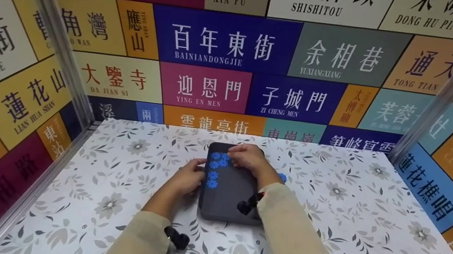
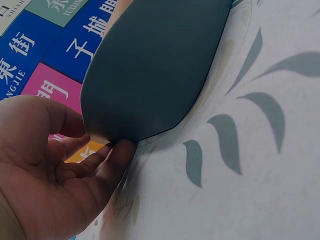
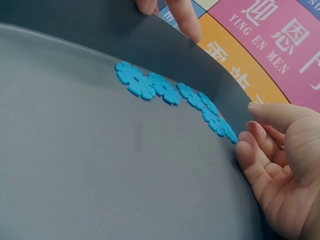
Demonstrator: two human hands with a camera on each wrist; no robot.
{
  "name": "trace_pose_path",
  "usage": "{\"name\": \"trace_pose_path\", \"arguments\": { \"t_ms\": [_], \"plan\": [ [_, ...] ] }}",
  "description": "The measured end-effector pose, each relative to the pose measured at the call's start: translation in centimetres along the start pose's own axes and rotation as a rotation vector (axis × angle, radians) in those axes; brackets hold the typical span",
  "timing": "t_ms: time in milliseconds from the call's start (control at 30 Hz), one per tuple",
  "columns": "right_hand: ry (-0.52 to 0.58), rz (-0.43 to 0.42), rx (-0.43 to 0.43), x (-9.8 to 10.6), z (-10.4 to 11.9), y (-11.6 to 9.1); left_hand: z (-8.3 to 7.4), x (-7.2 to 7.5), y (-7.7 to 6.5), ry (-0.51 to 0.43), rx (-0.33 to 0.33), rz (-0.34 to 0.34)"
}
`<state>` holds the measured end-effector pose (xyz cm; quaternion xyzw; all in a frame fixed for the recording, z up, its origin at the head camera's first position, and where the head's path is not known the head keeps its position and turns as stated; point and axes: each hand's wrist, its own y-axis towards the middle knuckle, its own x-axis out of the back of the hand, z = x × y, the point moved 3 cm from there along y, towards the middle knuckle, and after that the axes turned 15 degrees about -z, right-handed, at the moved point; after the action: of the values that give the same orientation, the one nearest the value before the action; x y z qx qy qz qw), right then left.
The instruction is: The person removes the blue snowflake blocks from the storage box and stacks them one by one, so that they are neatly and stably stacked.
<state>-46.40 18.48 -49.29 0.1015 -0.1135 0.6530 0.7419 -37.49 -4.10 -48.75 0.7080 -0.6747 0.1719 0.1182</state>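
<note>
A dark grey shallow tray (image 1: 233,186) lies on the table, with several blue flower-shaped discs (image 1: 215,165) in a bent line along its left and far sides. My left hand (image 1: 189,177) holds the tray's left edge; in the left wrist view its thumb and fingertips (image 2: 121,152) meet the rim. At the far end of the tray is my right hand (image 1: 250,158), beside the last disc of the line. The right wrist view shows my right fingers (image 3: 246,152) bent next to that disc (image 3: 230,134), with the thumb apart from them and nothing visible between.
More blue pieces (image 1: 282,178) lie just right of the tray, partly hidden by my right forearm. A white floral cloth (image 1: 367,226) covers the table. Behind stands a wall of coloured street-name signs (image 1: 225,40), with clear upright posts (image 1: 446,78) at both sides.
</note>
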Motion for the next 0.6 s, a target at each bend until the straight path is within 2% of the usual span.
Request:
{"name": "trace_pose_path", "arguments": {
  "t_ms": [100, 333, 600],
  "plan": [
    [-0.053, 0.013, 0.04, -0.06, -0.16, -0.03, 0.07, -0.09, 0.04, -0.015, 0.019, 0.005],
    [-0.279, 0.063, 0.127, -0.01, -0.2, -0.22, 0.02, -0.19, 0.04, -0.016, 0.033, 0.001],
    [-0.367, 0.087, 0.152, -0.34, -0.1, -0.27, 0.09, 0.11, 0.11, 0.019, 0.027, 0.003]
  ]
}}
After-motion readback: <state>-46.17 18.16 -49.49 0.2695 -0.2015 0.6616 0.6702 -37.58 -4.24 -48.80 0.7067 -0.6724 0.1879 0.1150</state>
